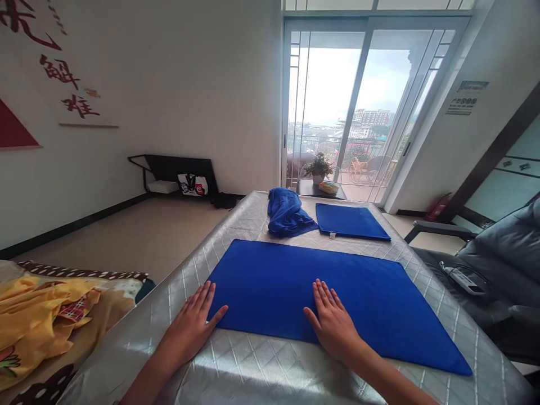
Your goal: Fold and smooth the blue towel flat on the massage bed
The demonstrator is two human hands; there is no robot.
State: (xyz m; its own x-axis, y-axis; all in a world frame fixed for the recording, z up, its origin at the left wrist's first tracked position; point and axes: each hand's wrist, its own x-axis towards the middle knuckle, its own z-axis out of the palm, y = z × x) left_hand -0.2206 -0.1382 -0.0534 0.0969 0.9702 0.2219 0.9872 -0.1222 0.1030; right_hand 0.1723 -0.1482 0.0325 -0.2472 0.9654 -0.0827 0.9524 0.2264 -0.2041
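A long flat piece of blue cloth (pixel 270 281) lies spread across the silvery quilted mattress (pixel 253 371) in front of me. At its left near corner, my left hand (pixel 192 320) rests flat, its thumb stretched toward the cloth's edge. My right hand (pixel 333 320) lies palm down on the near middle of the cloth, fingers straight and holding nothing. Beyond are a folded blue cloth (pixel 352 220) with a small white tag, and to its left a crumpled blue cloth (pixel 289 214).
Yellow fabric (pixel 46 315) is heaped on the left. A dark armchair (pixel 498 253) with a white power strip (pixel 464 278) stands on the right. Past the mattress are a potted plant (pixel 319 167) on a small table and a sliding glass door (pixel 324 101).
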